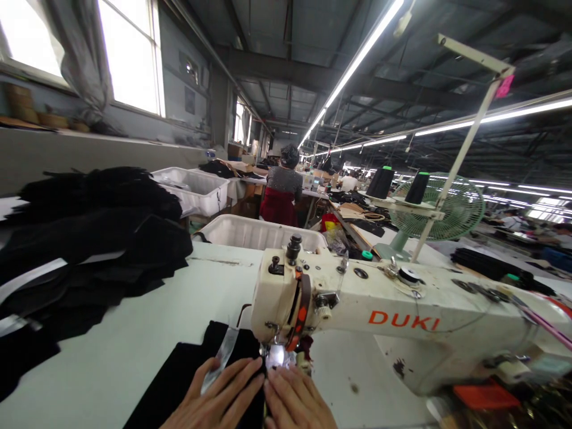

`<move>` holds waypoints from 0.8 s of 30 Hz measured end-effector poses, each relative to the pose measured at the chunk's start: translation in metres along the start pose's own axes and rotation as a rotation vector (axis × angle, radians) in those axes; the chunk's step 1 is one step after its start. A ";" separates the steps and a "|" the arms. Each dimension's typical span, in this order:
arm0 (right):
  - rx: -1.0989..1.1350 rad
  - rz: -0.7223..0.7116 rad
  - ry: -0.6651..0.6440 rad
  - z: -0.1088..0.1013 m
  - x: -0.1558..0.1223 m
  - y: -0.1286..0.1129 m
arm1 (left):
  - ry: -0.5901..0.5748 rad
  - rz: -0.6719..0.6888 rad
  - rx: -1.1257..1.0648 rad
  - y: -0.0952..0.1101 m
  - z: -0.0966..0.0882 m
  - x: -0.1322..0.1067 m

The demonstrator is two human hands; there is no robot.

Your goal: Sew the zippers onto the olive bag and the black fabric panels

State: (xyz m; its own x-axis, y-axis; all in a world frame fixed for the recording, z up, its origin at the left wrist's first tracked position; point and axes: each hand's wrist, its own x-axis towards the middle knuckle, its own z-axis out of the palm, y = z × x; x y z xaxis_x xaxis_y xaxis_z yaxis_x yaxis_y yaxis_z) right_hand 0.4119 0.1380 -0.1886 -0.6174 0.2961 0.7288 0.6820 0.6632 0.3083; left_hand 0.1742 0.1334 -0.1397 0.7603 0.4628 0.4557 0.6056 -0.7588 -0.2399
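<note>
My left hand (218, 390) lies with its fingers stretched out on a black fabric piece (179, 372), pressing it flat just left of the needle area. A narrow translucent strip (227, 348) rests on the fabric and runs under that hand. Close beside it, my right hand (297, 400) lies flat with fingers extended, its fingertips at the lit presser foot area. Above both hands stands the head of a white sewing machine (277, 298) marked DUKI. The needle and the fabric under my right hand are mostly hidden.
Stacked black fabric pieces (98, 238) lie on the table to the left. Beyond the machine are a white plastic bin (263, 229) and another bin (196, 190). A thread stand holds black cones (381, 182) near a green fan (447, 208). A person (282, 185) sits farther ahead.
</note>
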 end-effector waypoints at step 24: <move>0.033 0.102 -0.138 -0.046 0.041 0.007 | -0.095 -0.003 -0.208 0.002 -0.028 0.013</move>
State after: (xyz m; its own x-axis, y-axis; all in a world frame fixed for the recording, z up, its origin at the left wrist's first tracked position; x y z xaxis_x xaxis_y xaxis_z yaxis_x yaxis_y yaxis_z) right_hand 0.4093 0.1228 -0.1286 -0.5953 0.4528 0.6638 0.7319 0.6464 0.2155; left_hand 0.1788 0.1251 -0.1103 0.7834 0.4990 0.3706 0.5538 -0.8310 -0.0517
